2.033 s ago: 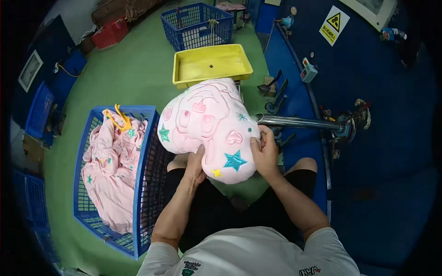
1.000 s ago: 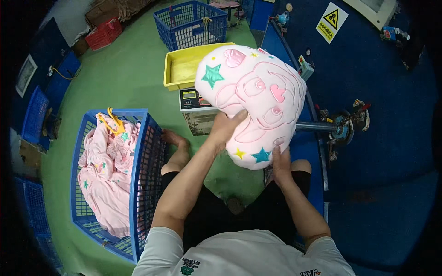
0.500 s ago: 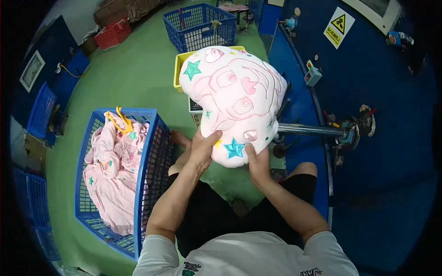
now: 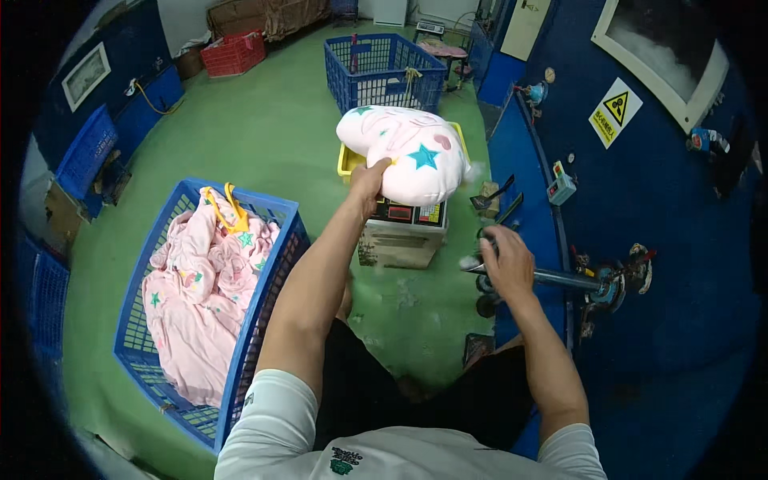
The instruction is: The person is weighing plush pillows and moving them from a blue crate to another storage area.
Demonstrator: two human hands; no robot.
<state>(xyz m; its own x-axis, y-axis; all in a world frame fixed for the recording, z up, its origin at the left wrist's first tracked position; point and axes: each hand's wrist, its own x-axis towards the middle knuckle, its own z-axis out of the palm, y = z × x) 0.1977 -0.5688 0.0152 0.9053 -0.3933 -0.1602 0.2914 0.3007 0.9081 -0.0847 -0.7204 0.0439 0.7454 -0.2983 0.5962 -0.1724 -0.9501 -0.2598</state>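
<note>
A stuffed pale pink plush pillow [image 4: 404, 164] with green stars and pink stitching is held out ahead of me, over a yellow bin [image 4: 350, 162]. My left hand [image 4: 370, 182] grips its near left edge, the thumb on top. Apart from the pillow, my right hand [image 4: 510, 262] is beside a metal tube [image 4: 552, 276] that juts from the blue wall on the right. Its fingers are bent but apart, and nothing shows in them. White fluff sits at the tube's tip and by the pillow's right edge.
A box-shaped device [image 4: 400, 240] with a dark panel stands under the bin. At my left is a blue basket [image 4: 292, 212] of pink plush covers [image 4: 192, 304]. Farther off are another blue basket [image 4: 384, 88] and a red crate [image 4: 234, 54]. A control box [image 4: 562, 186] hangs on the wall.
The pillow has gone away from me toward the yellow bin, and its face has tilted away. My right hand has let go of it and moved right, to the tube.
</note>
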